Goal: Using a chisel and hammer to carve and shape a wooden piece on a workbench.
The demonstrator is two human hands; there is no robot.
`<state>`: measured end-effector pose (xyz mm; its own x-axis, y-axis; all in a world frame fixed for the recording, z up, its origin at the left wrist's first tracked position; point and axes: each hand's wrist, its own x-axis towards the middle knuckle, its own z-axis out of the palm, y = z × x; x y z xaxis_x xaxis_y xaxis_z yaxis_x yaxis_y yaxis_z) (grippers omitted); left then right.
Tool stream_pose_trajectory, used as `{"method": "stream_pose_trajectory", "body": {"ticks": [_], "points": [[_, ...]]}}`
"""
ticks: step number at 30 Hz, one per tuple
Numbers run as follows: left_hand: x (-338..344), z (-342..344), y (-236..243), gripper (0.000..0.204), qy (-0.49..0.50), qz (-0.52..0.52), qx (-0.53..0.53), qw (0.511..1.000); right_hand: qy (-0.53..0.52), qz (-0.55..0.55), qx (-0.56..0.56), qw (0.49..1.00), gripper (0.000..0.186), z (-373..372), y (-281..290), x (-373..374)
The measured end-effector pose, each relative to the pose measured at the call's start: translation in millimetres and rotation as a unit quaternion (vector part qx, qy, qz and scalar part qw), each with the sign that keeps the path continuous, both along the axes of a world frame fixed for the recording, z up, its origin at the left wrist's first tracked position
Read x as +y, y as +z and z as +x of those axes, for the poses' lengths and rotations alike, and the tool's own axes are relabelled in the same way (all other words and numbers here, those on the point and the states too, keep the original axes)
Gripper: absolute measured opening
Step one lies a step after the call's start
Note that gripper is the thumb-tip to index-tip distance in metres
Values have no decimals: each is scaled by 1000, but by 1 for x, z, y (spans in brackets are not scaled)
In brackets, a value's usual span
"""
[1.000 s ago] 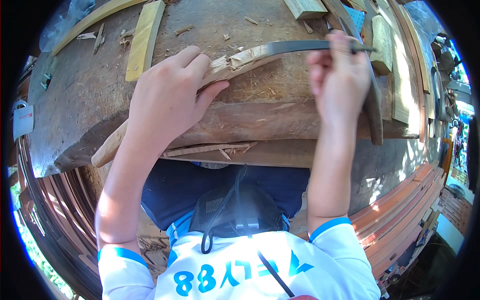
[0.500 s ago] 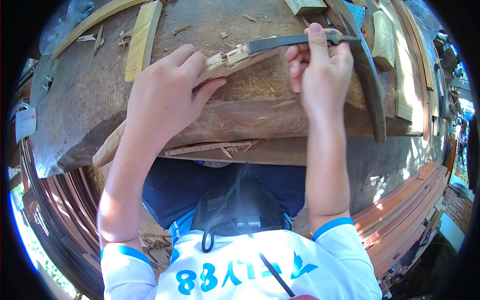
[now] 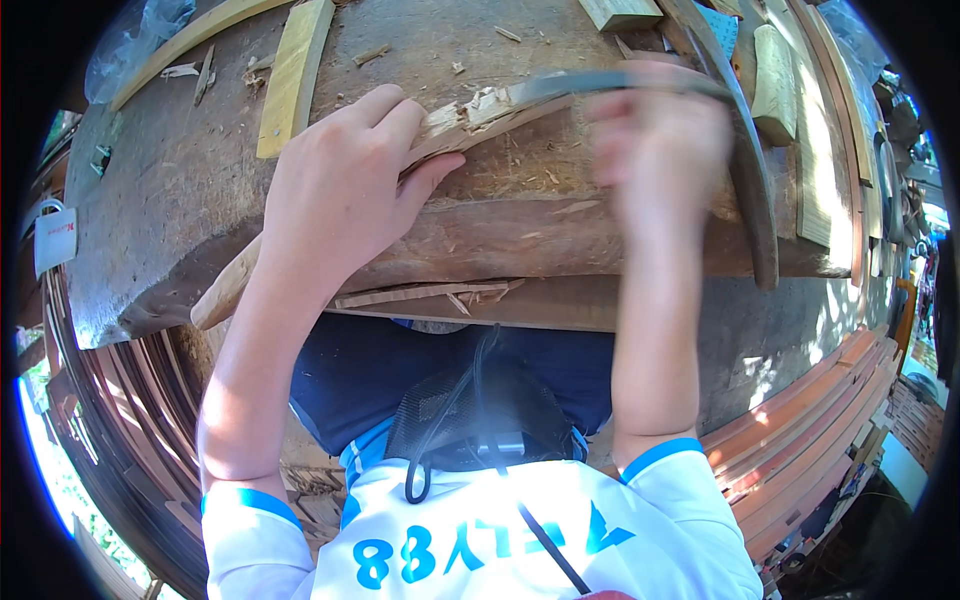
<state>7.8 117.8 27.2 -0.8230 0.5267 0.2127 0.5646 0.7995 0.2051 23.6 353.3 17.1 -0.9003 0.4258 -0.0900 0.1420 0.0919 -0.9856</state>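
My left hand (image 3: 342,195) is closed around a long, rough piece of wood (image 3: 478,118), which lies at a slant along the front of the workbench (image 3: 170,240). Its lower end sticks out beside my left forearm, and its upper part is pale and splintered. My right hand (image 3: 665,140), smeared by motion, grips a flat, dark metal blade (image 3: 565,82), whose left end reaches that splintered part; whether it touches is unclear. A curved dark wooden bar (image 3: 750,220) lies just right of my right hand, hanging past the bench's front edge.
A yellowish batten (image 3: 290,90) and chips lie on the bench, with small blocks (image 3: 615,10) at the back and boards (image 3: 815,215) at the right. A padlock (image 3: 55,235) hangs at the left. Stacked reddish planks (image 3: 800,420) and dark strips (image 3: 110,420) sit low on either side.
My right hand, with the blade, shifted left half a second ago and has since moved back right, now blurred. My left hand holds the wood in nearly the same place.
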Motion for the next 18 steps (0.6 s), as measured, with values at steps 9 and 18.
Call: {"method": "stream_pose_trajectory", "body": {"ticks": [9,18], "points": [[-1,-1,-1,34,-5,13,8,1000,-45,-85,39,995,28,-4,-2,-27],[-3,0,-1,34,-6,8,11,1000,13,-129,91,987,31,-5,-10,-24]]}}
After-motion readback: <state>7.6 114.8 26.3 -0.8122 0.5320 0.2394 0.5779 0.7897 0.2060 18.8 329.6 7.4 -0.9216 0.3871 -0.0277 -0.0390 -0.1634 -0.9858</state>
